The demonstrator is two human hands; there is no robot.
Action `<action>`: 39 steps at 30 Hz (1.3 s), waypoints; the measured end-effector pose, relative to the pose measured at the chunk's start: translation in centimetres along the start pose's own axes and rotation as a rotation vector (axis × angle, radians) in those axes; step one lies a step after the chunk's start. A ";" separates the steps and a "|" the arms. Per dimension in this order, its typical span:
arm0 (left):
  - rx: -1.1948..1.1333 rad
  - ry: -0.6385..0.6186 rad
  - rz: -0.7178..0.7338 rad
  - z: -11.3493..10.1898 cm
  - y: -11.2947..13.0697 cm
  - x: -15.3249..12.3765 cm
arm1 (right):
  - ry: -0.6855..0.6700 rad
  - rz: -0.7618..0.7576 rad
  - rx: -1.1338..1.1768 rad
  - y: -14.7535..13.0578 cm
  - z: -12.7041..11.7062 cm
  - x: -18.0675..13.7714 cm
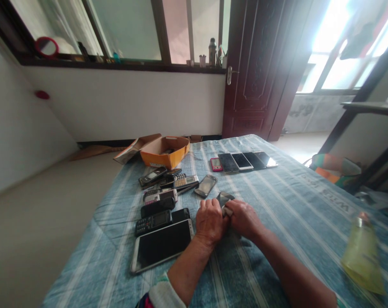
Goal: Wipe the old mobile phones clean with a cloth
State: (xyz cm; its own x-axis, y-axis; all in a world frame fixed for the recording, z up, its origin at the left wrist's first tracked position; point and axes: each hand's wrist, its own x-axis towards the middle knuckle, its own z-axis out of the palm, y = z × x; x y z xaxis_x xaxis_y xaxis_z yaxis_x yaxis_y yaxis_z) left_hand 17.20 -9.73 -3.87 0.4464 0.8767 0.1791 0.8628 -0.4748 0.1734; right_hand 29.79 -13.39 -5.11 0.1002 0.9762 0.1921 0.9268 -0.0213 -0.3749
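The left hand (210, 219) is gripping, fingers curled, a dark phone (225, 197) that is jutting out just ahead of both hands. The right hand (245, 218) is pinching a pale cloth (226, 211) against it, fingertips partly hidden. A white-framed smartphone (163, 244) is lying just left of the left hand; a yellow bottle (363, 256) is standing well right of the right.

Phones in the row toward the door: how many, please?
5, left to right: pink phone, dark phone, white phone, black phone, shiny phone; others may be hidden underneath.
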 end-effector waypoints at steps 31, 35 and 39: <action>-0.095 -0.148 0.049 -2.0 -1.1 -1.8 | 0.126 0.097 -0.099 1.3 0.0 0.9; -0.141 -0.136 0.070 -1.9 -1.9 -1.8 | 0.056 0.089 -0.152 0.2 -0.4 0.4; -0.172 -0.112 0.089 -1.7 -2.1 -1.6 | 0.003 0.081 -0.152 -0.5 -0.6 0.1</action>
State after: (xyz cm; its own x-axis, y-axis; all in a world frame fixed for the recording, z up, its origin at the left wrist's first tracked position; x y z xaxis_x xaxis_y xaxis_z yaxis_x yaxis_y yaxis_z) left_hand 14.27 -10.26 -2.89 0.5511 0.8292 0.0937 0.7700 -0.5486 0.3258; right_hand 29.60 -13.42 -4.36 0.1777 0.9693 0.1698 0.9596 -0.1324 -0.2482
